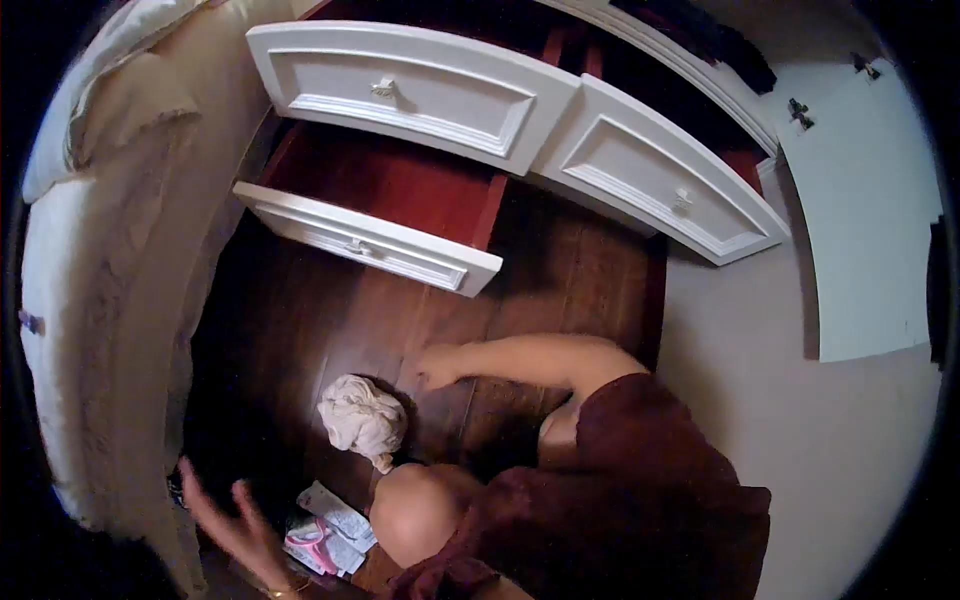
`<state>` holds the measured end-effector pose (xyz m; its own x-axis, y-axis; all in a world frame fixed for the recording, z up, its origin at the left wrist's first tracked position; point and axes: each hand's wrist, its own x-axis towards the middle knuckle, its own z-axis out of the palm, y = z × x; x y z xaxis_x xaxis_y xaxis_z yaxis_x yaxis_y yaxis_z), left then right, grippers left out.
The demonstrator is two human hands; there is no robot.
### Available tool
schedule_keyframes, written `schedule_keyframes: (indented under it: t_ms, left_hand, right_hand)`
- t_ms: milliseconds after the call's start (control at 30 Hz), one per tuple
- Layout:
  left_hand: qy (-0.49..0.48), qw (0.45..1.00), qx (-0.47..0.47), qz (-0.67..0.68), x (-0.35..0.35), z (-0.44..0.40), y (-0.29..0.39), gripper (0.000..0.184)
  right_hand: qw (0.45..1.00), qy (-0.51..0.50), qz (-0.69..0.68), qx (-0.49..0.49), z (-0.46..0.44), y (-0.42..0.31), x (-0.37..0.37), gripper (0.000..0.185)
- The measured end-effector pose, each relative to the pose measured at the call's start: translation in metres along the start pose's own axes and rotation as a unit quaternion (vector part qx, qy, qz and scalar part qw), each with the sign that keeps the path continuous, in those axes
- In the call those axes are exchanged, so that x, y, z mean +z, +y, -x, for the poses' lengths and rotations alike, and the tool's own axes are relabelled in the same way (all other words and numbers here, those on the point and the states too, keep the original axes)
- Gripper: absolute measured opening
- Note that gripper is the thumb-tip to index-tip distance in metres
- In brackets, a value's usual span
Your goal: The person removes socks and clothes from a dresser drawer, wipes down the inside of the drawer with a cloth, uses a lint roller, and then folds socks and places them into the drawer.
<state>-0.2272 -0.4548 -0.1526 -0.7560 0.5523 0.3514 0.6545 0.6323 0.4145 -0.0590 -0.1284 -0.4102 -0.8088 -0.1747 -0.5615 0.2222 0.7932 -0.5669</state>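
Observation:
My left hand [235, 525] is at the lower left, fingers spread and holding nothing, beside the bed's side. Close to its right, papers or packets [345, 515] and a pink item [310, 545] lie on the wooden floor. A crumpled pale cloth [362, 415] rests on the floor near the middle. Just right of the cloth is my right hand [435, 367], apart from it and smeared by motion, so its fingers are not clear. My bare knee [415, 512] shows below the cloth.
A white dresser has its upper left drawer [400, 95], upper right drawer [665, 175] and lower left drawer [365, 245] pulled out. The lower one has a red-brown interior. A bed with pale covers [140, 260] stands left. A pale panel [855, 220] leans at the right wall.

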Motion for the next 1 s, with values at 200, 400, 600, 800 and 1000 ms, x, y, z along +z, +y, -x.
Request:
schedule_keyframes:
  t_ms: [200,400,600,800,1000]
  left_hand:
    - [-0.178,0.964,0.102,0.171,0.035,-0.013,0.153,0.057]
    - [-0.317,0.909,0.263,0.068,0.021,-0.017,0.236,0.053]
    - [-0.413,0.849,0.319,0.08,0.079,0.002,0.278,0.052]
    - [-0.529,0.782,0.307,0.12,0.141,-0.001,0.252,0.049]
    - [-0.431,0.844,0.19,0.257,0.21,-0.04,0.237,0.058]
  right_hand:
    - [0.946,0.133,-0.003,0.295,0.126,0.116,0.0,0.034]
    - [0.856,0.361,0.035,0.369,0.161,0.179,0.085,0.048]
    - [0.839,0.455,0.163,0.248,0.066,0.109,0.144,0.048]
    - [0.871,0.422,-0.248,0.048,0.121,0.099,0.102,0.028]
    - [0.639,0.67,-0.349,0.145,0.276,0.059,0.011,0.009]
